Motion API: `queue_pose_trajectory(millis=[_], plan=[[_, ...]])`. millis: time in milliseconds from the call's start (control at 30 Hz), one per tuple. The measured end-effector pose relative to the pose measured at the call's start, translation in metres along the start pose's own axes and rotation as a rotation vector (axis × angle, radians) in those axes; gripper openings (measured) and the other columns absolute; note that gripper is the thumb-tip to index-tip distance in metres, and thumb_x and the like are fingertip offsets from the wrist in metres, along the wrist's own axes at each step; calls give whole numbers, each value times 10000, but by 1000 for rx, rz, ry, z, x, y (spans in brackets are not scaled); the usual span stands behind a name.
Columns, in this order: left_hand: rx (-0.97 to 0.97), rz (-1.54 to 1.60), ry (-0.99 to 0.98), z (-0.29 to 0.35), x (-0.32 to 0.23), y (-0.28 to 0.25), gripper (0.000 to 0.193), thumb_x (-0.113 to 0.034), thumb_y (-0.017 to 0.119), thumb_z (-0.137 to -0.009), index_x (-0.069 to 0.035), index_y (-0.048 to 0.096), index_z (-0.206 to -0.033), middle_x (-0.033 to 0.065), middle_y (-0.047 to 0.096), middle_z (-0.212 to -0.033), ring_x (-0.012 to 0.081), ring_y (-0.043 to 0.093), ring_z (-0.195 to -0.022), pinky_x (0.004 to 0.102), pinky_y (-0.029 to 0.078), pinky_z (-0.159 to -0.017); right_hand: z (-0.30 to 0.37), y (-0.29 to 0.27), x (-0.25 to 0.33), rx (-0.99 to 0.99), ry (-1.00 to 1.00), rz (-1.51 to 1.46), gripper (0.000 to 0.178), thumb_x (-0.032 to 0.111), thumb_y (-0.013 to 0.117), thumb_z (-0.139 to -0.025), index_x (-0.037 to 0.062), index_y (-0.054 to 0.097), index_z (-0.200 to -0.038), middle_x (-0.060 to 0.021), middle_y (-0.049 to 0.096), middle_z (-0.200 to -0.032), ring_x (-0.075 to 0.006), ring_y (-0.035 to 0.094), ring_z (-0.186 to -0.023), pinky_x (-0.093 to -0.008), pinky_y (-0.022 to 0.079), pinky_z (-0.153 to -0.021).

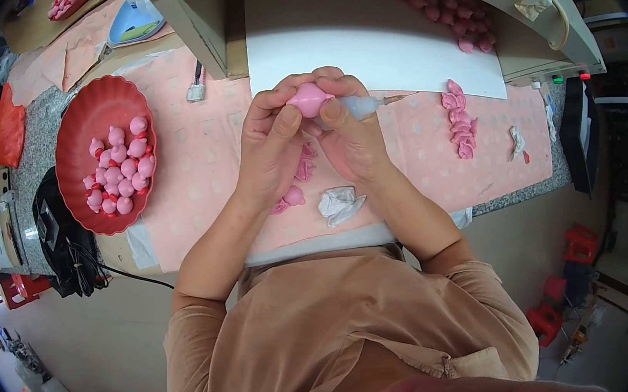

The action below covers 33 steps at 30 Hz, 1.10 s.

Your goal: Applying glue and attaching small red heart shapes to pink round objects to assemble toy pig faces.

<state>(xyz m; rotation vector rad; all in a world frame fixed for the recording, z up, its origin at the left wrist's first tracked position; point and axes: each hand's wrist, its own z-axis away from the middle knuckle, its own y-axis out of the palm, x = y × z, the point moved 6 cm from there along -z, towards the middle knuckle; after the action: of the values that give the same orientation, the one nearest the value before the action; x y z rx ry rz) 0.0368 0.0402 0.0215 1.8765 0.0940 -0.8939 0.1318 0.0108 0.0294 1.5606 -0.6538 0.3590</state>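
The left hand (264, 133) and right hand (357, 135) pinch a pink piece (310, 100), long axis sideways; the right apparently also grips a bottle (362, 105), pointing rightward.

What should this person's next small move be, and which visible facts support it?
Probably a gentle press on the rounded pink piece with both thumbs: the left hand and right hand already hold it between them, while the needle-tipped bottle, tucked in the right hand, points away from it.
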Motion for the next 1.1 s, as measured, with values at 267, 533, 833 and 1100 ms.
queue_pose_trajectory(millis=[267,533,833,1100], plan=[[15,18,-4,1,3,3,193,-219,594,-932,-218,616,-1123,10,491,-1304,160,540,-949,307,482,-782,3,-1,3,25,-25,-6,163,10,673,-845,55,642,-998,-8,458,-1153,-121,531,-905,-255,440,-663],[11,41,-29,2,3,3,190,-229,599,-927,-225,619,-1116,8,493,-1301,165,536,-956,318,482,-793,3,1,4,26,-37,-3,154,15,680,-841,45,646,-988,-13,455,-1151,-123,529,-895,-259,440,-669],[9,37,-18,2,2,6,191,-232,595,-929,-226,618,-1118,6,494,-1299,163,527,-990,318,475,-804,4,2,6,26,-40,24,139,11,664,-853,43,646,-987,-13,461,-1136,-123,527,-909,-257,441,-682],[-4,39,-18,2,3,5,189,-225,590,-932,-225,620,-1118,5,497,-1298,161,521,-1009,318,469,-811,4,1,7,10,-47,39,138,1,657,-855,40,645,-986,-16,458,-1138,-120,527,-911,-255,443,-684]])
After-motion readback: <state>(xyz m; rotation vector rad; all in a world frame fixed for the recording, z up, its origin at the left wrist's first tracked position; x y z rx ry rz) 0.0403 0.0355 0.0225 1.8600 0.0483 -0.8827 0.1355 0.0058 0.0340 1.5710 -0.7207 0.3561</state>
